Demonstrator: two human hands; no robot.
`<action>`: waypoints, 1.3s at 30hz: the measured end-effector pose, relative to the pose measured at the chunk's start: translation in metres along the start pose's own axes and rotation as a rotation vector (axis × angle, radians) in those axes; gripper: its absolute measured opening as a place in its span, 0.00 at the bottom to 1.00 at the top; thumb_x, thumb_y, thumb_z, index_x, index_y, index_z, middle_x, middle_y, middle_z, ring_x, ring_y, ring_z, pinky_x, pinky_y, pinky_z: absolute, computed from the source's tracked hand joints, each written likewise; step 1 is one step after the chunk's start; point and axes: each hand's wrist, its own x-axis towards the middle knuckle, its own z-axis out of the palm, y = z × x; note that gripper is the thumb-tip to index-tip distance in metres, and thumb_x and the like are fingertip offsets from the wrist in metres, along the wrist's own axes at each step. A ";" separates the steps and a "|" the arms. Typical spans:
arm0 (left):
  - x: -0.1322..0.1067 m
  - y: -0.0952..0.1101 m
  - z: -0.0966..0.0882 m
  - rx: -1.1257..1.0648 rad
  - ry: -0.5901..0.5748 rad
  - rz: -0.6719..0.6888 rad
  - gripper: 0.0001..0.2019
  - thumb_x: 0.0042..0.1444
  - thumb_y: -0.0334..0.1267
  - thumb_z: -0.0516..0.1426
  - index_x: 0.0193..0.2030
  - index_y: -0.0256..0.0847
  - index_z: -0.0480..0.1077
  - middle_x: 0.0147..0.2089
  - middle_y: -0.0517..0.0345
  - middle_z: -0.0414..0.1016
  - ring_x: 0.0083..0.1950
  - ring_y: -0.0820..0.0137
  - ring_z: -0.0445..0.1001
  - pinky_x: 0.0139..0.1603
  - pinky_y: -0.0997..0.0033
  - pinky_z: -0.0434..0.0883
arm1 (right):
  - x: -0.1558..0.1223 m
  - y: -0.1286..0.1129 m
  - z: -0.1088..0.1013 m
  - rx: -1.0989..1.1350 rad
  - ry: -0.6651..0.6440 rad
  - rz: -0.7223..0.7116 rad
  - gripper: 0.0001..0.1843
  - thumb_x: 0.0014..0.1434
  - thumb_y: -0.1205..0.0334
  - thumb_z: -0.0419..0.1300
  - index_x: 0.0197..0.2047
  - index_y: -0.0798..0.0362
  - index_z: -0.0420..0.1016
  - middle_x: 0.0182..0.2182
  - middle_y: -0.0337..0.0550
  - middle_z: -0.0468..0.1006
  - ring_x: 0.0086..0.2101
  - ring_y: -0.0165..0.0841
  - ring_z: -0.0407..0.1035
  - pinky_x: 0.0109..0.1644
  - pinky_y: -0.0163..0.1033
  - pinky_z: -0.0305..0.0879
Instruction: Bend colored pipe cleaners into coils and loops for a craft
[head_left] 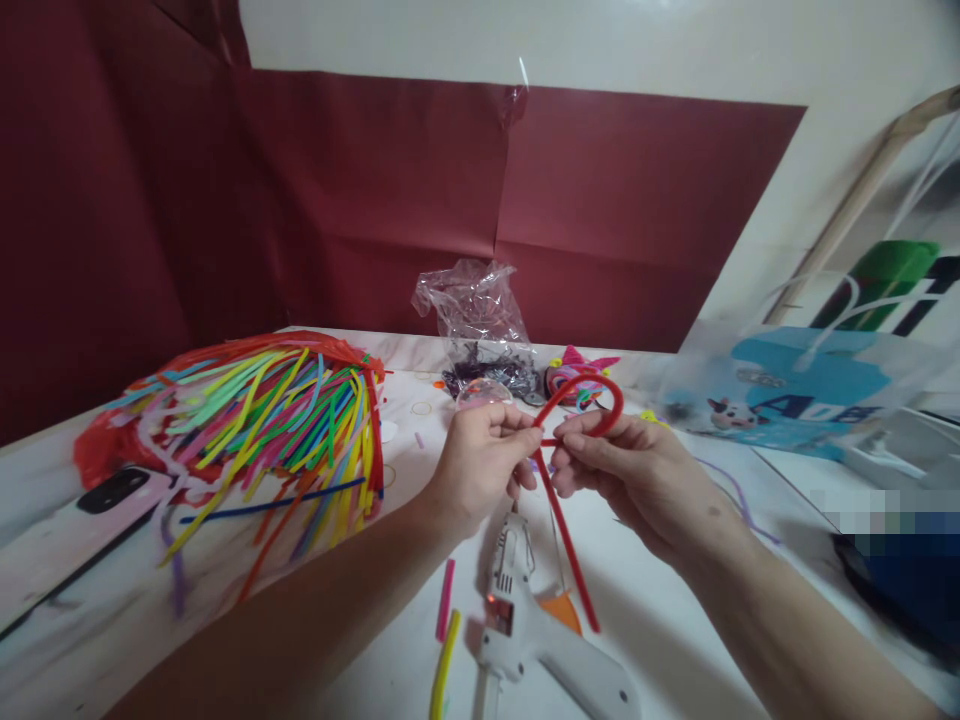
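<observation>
A red pipe cleaner (568, 540) is bent into a loop that crosses over itself, its long end hanging down to the right. My left hand (487, 455) pinches it at the crossing. On the right side of the loop, my right hand (626, 465) grips the short end between thumb and fingers. Below both hands a white hot glue gun (517, 640) lies on the table, a small orange light showing on its body. Left of it are a short pink piece (445, 600) and a yellow pipe cleaner piece (445, 665).
Many coloured pipe cleaners (277, 410) spill from a red bag at the left, near a phone (82, 540). At the back stand a clear plastic bag (480, 310) with dark contents and a pink pipe cleaner figure (574, 368). A blue-and-clear carrier bag (810, 385) stands at the right.
</observation>
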 end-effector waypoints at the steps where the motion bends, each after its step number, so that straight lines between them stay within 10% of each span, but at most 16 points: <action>1: 0.000 -0.001 0.001 -0.004 -0.010 0.002 0.04 0.49 0.28 0.54 0.24 0.35 0.65 0.17 0.64 0.66 0.14 0.81 0.61 0.11 0.83 0.55 | 0.000 0.001 0.000 0.007 0.011 -0.011 0.06 0.46 0.65 0.66 0.27 0.56 0.73 0.19 0.40 0.76 0.20 0.28 0.71 0.27 0.33 0.68; 39: 0.006 0.008 -0.013 0.164 -0.064 0.024 0.06 0.46 0.29 0.55 0.20 0.36 0.63 0.14 0.66 0.61 0.16 0.81 0.59 0.15 0.82 0.54 | 0.001 -0.003 -0.004 -0.112 0.158 -0.025 0.14 0.45 0.58 0.66 0.35 0.55 0.73 0.21 0.39 0.75 0.21 0.29 0.69 0.24 0.32 0.65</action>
